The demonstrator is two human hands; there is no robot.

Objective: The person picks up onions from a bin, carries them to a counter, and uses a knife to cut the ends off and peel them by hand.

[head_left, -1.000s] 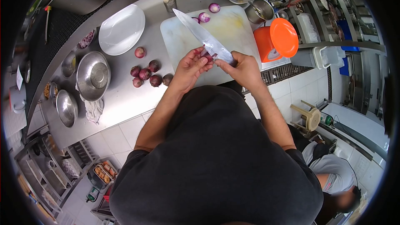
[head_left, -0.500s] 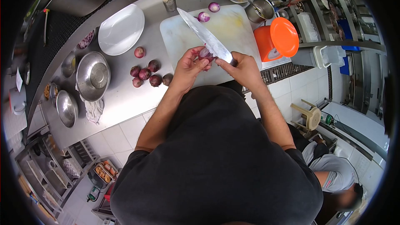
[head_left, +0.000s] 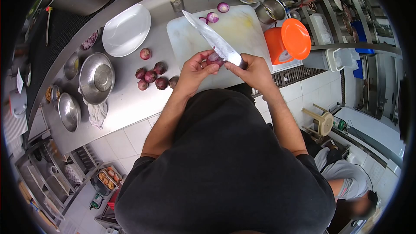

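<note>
My left hand [head_left: 196, 70] is closed around a red onion [head_left: 214, 59], held just over the near edge of the white cutting board [head_left: 186, 39]. In my right hand [head_left: 255, 73] is a large kitchen knife [head_left: 212, 37], its blade slanting up and left across the board. The blade's heel end touches or nearly touches the onion; my right thumb lies close to it. Peeled onions [head_left: 212, 17] rest at the board's far side. Left of the board lie several unpeeled red onions [head_left: 150, 76]. The knife handle is mostly hidden in my right hand.
A white plate [head_left: 126, 30], a steel bowl [head_left: 96, 79] and a white cloth [head_left: 97, 115] are on the counter to the left. A tin can [head_left: 177, 3] stands behind the board. An orange container [head_left: 296, 39] is at the right. A co-worker [head_left: 346, 177] is at lower right.
The onion has turned slightly in my left hand, showing more of its rounded side. The knife has shifted a little left at its tip.
</note>
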